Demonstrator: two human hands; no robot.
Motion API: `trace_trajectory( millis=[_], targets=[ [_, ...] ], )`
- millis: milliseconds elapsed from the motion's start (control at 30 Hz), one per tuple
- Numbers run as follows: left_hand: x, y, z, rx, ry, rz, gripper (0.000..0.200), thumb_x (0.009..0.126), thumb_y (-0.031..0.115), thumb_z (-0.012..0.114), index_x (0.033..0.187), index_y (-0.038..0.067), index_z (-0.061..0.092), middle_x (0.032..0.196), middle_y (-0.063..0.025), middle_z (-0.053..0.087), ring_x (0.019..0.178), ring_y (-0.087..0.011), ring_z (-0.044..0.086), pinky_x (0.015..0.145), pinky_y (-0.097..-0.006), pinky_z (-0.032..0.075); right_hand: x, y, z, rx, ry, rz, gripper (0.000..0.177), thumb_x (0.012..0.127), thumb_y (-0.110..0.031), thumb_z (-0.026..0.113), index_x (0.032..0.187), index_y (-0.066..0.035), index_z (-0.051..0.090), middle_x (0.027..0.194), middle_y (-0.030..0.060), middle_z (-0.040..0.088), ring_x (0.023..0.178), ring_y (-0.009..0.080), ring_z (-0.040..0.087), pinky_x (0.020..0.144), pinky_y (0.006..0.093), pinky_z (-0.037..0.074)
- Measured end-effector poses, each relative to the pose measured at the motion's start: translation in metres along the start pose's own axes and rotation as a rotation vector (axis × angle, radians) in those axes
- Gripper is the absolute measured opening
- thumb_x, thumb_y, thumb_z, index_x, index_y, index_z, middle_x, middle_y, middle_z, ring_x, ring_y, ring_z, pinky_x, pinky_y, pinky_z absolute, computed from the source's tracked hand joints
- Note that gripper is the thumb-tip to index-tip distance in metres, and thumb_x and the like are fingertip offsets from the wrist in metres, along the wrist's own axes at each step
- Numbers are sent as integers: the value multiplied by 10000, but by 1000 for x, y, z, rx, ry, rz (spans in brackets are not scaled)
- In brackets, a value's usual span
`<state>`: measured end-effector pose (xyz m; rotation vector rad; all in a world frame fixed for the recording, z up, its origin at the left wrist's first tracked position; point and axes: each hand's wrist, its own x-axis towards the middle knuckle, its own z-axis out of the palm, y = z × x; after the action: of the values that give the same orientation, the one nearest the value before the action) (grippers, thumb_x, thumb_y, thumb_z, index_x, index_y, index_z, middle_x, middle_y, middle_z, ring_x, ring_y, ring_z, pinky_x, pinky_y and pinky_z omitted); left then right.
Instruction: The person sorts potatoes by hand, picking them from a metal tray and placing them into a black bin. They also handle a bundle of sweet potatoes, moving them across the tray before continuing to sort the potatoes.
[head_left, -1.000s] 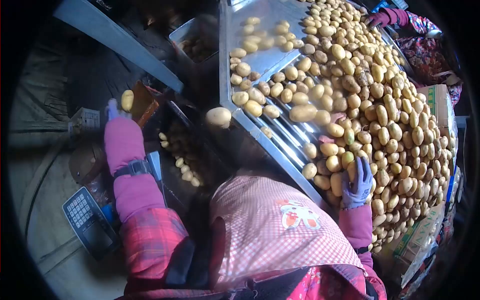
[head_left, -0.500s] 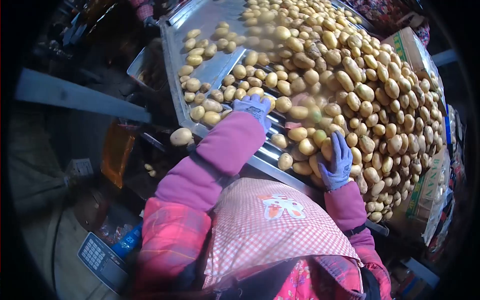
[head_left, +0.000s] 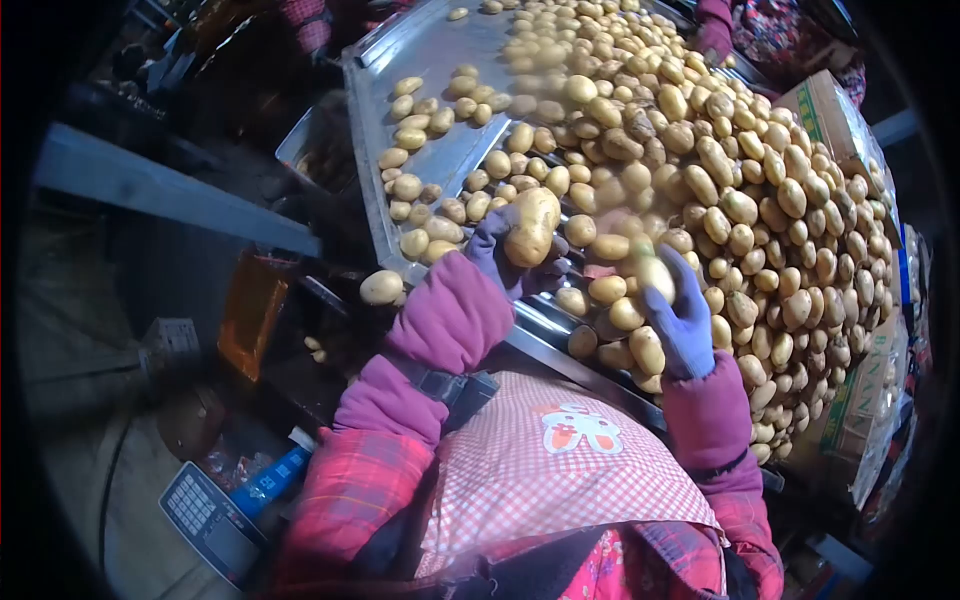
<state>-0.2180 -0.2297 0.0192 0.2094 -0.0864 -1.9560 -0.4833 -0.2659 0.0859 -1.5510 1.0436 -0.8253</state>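
Gripping a large potato [head_left: 533, 228], lumpy enough to pass for two, with the fingers [head_left: 555, 274] of the gloved left hand [head_left: 487, 245] curled closely round its left side and underside. Cupping a pale potato [head_left: 655, 278] between thumb and bent fingers of the gloved right hand [head_left: 683, 325], spread only to its width; blurred there, but apparently held rather than merely touched. By the look of both grips, at the step of picking potatoes from the heap [head_left: 790, 250] by hand; calling next for a secure hold on smooth skins and a clean lift past the neighbours.

Seemingly raised over the metal bars [head_left: 540, 312] of the worktop [head_left: 435, 55] on the left; right at the heap's near edge on the right. Farther out: scattered potatoes [head_left: 408, 105] on bare metal, a lone potato [head_left: 381, 287] by the near left corner, a cardboard box [head_left: 825, 120] beside the heap, another person's hand [head_left: 714, 38] across it, and a keypad scale [head_left: 210, 520] low on the left.
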Motion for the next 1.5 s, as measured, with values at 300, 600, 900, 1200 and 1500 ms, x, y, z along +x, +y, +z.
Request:
trace_trajectory(
  millis=[300,600,900,1200,1500],
  targets=[
    [-58,19,-29,237,75,707,642,843,606,452,1284,140,481,1269,-113,542,1178,-340,517,964,-640,390,35,0,74,151,-340,178,389,964,-158,549,1322,-16,493,1203,51,577,1057,124,544,909,258,443],
    [-179,26,-18,-231,-16,828,718,828,652,487,1325,134,483,1340,-196,485,1214,-454,458,969,-680,359,23,11,134,-16,-729,155,361,972,-175,519,1279,16,525,1153,68,607,1053,129,559,938,281,431],
    [-299,81,-46,-360,537,1130,629,821,603,546,1245,140,504,1218,-145,563,1148,-386,514,924,-650,397,18,29,137,-251,-683,99,325,957,-134,513,1236,27,547,1138,93,613,1071,154,559,958,282,420],
    [-321,99,-54,-224,493,1262,423,848,343,669,1209,142,577,1208,-98,567,1069,-310,571,790,-451,540,19,32,137,-229,-689,106,299,963,-121,498,1217,27,553,1130,89,613,1073,162,554,957,294,422],
    [-320,67,-40,-161,782,899,627,860,694,395,1183,187,573,1038,-197,636,751,-318,621,585,-386,497,17,27,89,-143,-544,60,278,970,-104,508,1203,36,566,1063,88,630,974,149,600,882,283,478]
  ],
)
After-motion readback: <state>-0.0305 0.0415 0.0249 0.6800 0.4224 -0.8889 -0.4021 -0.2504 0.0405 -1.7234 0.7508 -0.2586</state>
